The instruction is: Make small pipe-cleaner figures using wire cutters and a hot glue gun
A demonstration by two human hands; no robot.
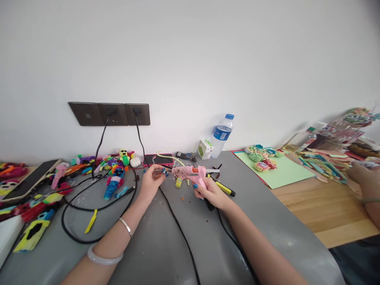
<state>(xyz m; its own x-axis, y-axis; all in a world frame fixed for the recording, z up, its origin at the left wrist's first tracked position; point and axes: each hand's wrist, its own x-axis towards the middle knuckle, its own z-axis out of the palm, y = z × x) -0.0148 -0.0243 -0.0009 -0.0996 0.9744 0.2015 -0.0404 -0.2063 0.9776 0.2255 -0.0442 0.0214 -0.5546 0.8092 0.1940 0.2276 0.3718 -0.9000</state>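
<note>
My right hand (211,193) grips the handle of a pink hot glue gun (191,173), whose nozzle points left. My left hand (151,180) pinches a small blue and orange piece (163,171) right at the nozzle tip. Both hands hover over the grey mat (166,245). A small yellow piece (178,182) lies on the mat just under the gun. The gun's black cord (181,233) runs back toward me across the mat.
Colourful pipe-cleaner figures (114,174) and black cables (89,206) fill the left side, below wall sockets (109,114). A water bottle (222,135), small green box (204,149) and phone (158,159) stand by the wall. Green paper (279,170) with paper flowers and another person's hand (363,174) lie right.
</note>
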